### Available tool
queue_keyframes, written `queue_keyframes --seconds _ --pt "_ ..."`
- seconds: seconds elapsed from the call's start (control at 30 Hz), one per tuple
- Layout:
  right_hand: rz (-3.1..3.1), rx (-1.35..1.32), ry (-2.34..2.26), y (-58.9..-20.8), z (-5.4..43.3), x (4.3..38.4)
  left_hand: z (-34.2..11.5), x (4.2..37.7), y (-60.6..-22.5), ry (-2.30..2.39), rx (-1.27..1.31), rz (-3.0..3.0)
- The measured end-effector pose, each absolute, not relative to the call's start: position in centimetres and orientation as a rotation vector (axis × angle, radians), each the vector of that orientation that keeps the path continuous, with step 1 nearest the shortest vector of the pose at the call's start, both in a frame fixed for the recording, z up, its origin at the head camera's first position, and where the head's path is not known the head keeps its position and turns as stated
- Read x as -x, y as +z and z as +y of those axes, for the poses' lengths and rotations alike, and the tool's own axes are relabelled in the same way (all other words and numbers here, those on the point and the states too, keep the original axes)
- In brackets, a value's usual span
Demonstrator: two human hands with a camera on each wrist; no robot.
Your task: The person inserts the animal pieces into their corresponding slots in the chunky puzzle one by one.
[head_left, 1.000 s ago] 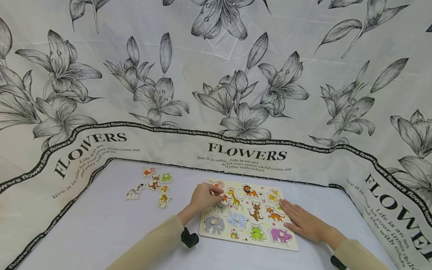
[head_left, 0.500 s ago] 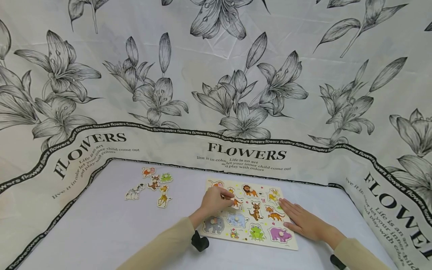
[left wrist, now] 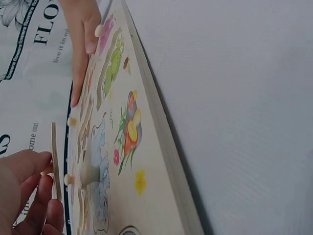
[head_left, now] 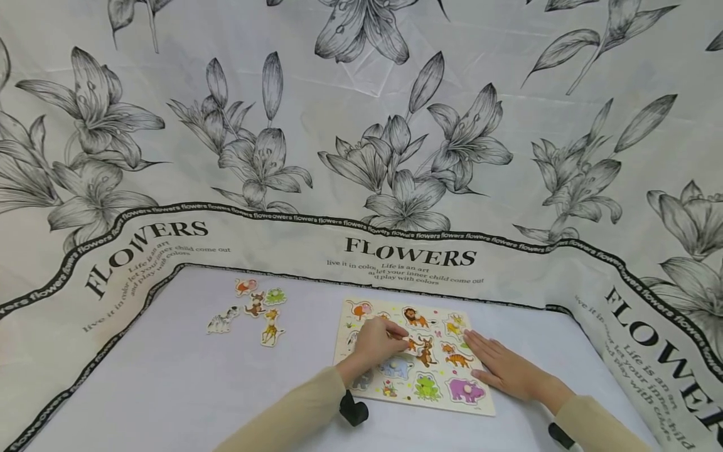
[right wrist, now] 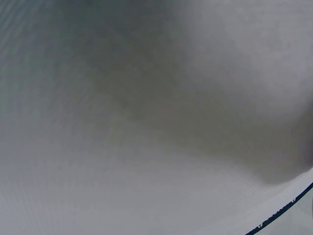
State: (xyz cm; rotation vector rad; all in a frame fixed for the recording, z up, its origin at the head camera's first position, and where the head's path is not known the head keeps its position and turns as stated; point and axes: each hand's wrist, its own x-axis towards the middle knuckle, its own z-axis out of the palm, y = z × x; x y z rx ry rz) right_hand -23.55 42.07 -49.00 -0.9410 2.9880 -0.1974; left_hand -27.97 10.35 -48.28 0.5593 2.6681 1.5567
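My left hand pinches a thin wooden puzzle piece with an orange animal, apparently a tiger, above the middle of the animal puzzle board. In the left wrist view the left hand holds this puzzle piece edge-on, raised off the board. Beneath it lie the kangaroo picture and the blue rhino piece, which has a knob. The tiger picture is a little to the right. My right hand rests with straight fingers on the board's right edge.
Left of the board lie several loose pieces: a monkey, a frog, a kangaroo, a zebra and a giraffe. A flower-printed cloth rises behind the white tabletop.
My left hand has moved right across the board with the orange piece, from near the zebra picture to beside the kangaroo picture. The right hand has stayed on the board's edge.
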Motion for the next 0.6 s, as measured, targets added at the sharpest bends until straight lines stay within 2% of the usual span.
queue_keyframes --seconds 0.6 --pt "3.014 0.949 -0.203 -49.2 42.1 23.5 14.4 28.3 -48.0 1.529 -0.561 2.660"
